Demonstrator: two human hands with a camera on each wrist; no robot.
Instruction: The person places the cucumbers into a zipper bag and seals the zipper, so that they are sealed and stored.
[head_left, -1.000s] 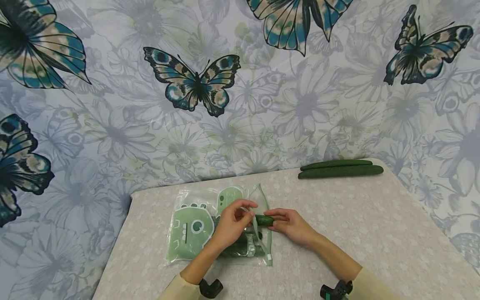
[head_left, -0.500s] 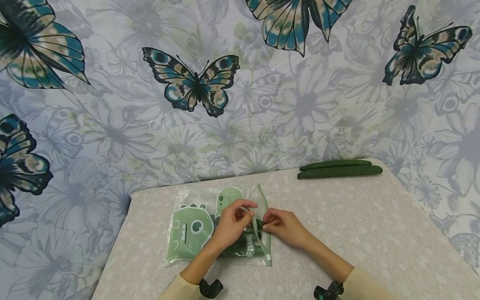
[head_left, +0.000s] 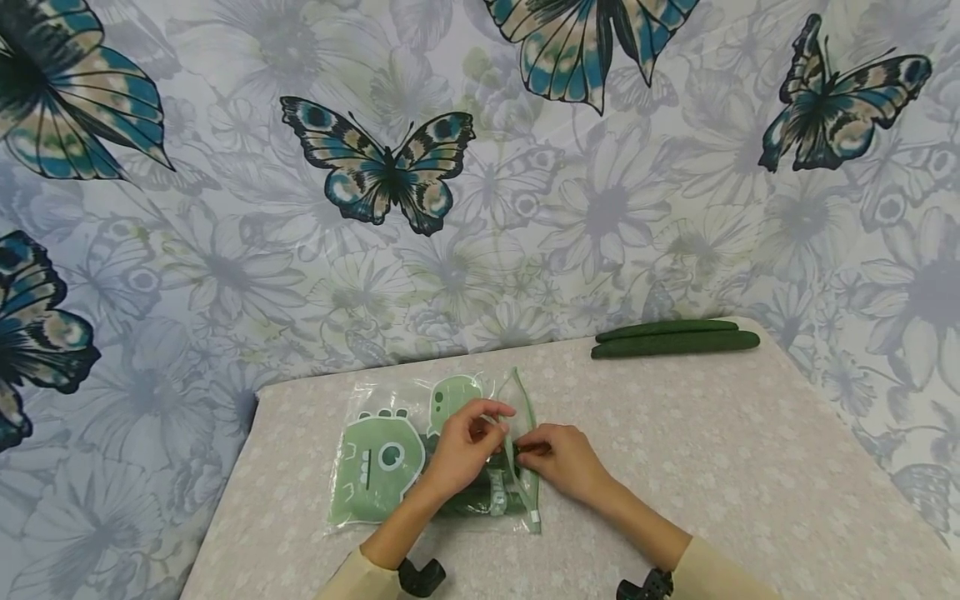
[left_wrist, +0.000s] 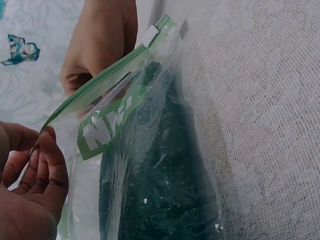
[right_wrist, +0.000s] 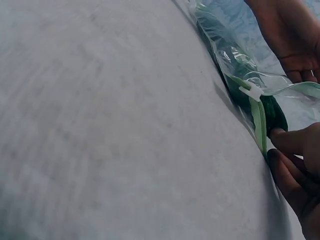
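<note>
A clear slider zip bag with green monster prints lies flat, its green-edged mouth to the right. My left hand rests over it and pinches the green zip edge between thumb and fingers, raising that side. At the mouth, my right hand has its fingers curled, the thumb on the dark end of a cucumber that sits mostly inside. Its other fingertips touch the lower edge of the mouth. Through the plastic shows a thick dark cucumber. A white slider sits at the zip's near end.
Two long cucumbers lie side by side at the back right of the cloth-covered table. Behind the table hangs a floral backdrop with large butterflies. Both wrists carry small black cameras.
My right hand has moved left to the bag's mouth, and the cucumber end that stuck out has gone further in. My left hand has kept its pinch on the zip edge.
</note>
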